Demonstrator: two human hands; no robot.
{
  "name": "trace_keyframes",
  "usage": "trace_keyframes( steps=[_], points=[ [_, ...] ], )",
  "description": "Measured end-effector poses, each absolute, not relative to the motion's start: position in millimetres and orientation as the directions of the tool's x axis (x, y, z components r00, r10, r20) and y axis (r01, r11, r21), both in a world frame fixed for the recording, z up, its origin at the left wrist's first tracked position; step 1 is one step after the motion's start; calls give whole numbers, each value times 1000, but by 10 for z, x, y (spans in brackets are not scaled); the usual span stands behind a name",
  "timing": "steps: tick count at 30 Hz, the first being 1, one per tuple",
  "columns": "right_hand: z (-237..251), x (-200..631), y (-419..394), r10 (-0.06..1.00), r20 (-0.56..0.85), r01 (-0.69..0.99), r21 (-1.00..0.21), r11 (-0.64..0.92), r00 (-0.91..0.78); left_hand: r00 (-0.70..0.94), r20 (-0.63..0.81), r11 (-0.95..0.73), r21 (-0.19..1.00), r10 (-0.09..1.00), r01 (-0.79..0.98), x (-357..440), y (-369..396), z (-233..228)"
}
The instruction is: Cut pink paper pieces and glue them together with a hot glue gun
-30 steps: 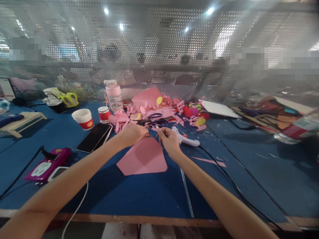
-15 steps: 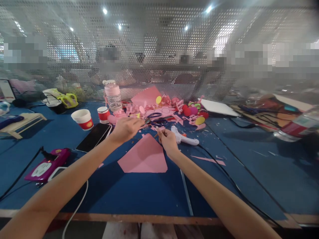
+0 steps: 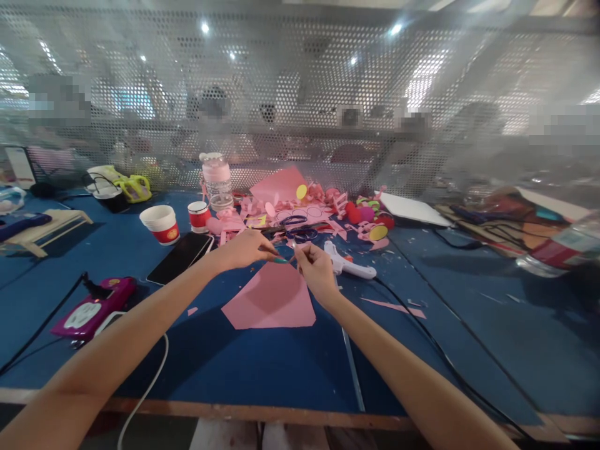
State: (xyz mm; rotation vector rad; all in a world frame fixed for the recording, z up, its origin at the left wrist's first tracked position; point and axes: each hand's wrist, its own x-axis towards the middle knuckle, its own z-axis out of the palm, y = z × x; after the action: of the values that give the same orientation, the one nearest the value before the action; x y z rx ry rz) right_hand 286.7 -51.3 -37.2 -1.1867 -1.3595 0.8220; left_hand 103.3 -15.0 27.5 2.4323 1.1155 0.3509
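Over a pink paper sheet (image 3: 272, 300) on the blue table (image 3: 262, 369), my two hands meet fingertip to fingertip. My left hand (image 3: 246, 249) pinches a small teal piece (image 3: 280, 260). My right hand (image 3: 315, 269) is closed on a thin stick-like piece that points up-left toward the teal piece. Blue-handled scissors (image 3: 295, 228) lie just behind the hands among pink paper scraps (image 3: 323, 212). A white glue gun (image 3: 349, 265) rests right of my right hand.
A black phone (image 3: 180, 256), two red-and-white cups (image 3: 162, 224), a pink bottle (image 3: 218, 181) and a magenta device (image 3: 96, 306) sit at the left. Cables run across the table right of centre. A perforated metal screen (image 3: 300, 106) closes the back. The wooden table edge (image 3: 234, 409) is near me.
My left hand reached back toward the scissors and scraps, then returned holding a teal piece to meet my right hand. My right hand stayed above the pink sheet.
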Motion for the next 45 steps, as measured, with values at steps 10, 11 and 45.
trace_keyframes(
  steps=[10,11,45],
  points=[
    [-284,2833,-595,916,399,283,-884,373,40,589,-21,-460,603,808,652,1073,-137,185],
    [-286,2837,-595,909,415,292,-875,386,39,584,-29,-449,609,811,654,1072,-128,174],
    [-352,2937,-443,904,426,351,-841,412,-41,528,-160,-290,687,834,666,1043,-112,115]
  ],
)
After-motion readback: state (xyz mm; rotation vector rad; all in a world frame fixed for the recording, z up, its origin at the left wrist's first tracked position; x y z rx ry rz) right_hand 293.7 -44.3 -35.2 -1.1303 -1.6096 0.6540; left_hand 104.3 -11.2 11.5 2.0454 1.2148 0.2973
